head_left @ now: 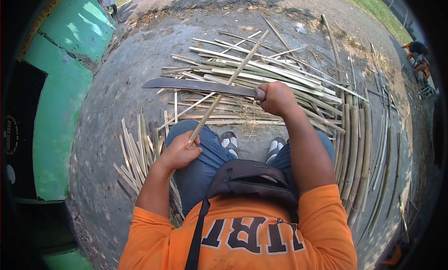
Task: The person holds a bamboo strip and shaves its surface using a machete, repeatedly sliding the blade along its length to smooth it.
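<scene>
My left hand (pixel 181 148) is closed around the lower end of a bamboo strip (pixel 229 83), which slants up and away to the right. My right hand (pixel 276 98) grips the handle of a machete (pixel 196 86). Its long dark blade points left and crosses the bamboo strip about midway in this view. Behind them, a heap of split bamboo strips (pixel 275 74) lies spread on the ground in front of my feet.
More thin strips (pixel 133 151) lie at my left side. Round bamboo poles (pixel 357 148) lie along my right. A green wall (pixel 60 125) stands at the far left. Another person (pixel 418 60) sits at the far right. A black waist bag (pixel 252 179) rests on my lap.
</scene>
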A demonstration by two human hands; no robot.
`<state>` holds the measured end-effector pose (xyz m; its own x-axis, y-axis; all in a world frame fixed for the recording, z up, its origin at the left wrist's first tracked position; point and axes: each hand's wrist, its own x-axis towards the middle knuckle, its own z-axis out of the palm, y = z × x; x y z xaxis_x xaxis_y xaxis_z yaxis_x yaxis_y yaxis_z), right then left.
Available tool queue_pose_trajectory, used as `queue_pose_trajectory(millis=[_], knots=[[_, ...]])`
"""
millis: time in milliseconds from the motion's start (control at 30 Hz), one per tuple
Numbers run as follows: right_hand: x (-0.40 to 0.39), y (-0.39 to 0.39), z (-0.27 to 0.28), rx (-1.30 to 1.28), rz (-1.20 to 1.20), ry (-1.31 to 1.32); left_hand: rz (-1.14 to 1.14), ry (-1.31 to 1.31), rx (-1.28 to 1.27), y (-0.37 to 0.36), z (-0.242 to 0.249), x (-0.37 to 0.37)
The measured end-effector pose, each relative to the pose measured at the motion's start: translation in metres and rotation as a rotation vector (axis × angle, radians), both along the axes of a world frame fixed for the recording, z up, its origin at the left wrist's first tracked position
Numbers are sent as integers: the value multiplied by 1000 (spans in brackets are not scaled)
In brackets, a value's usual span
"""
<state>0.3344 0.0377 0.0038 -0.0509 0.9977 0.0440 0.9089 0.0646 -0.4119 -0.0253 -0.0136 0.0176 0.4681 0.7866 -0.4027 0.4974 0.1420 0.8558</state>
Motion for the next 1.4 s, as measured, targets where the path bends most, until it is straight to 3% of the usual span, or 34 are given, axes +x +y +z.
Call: queue_pose_trajectory(millis=[233, 400, 533, 633, 800, 1067, 1200, 1300, 1400], knots=[[32, 6, 2, -44, -254, 74, -36, 72, 51, -5, 4, 1], [16, -7, 12, 44, -204, 63, 18, 32, -6, -4, 6, 7], [1, -11, 10, 76, -6, 13, 19, 55, 14, -5, 3, 7], [0, -9, 14, -26, 10, -53, -22, 84, 73, -7, 9, 8], [32, 10, -4, -78, -285, 230, -46, 101, 113, -6, 7, 5], [14, -3, -4, 178, -114, 100, -20, 62, 81, -5, -7, 1], [2, -9, 2, 161, 57, 29, -32, 81, 117, -4, -4, 3], [14, 0, -2, 68, -4, -27, -42, 121, 145, -7, 3, 4], [35, 7, -1, -21, -255, 159, -45, 138, 171, -10, 5, 6]])
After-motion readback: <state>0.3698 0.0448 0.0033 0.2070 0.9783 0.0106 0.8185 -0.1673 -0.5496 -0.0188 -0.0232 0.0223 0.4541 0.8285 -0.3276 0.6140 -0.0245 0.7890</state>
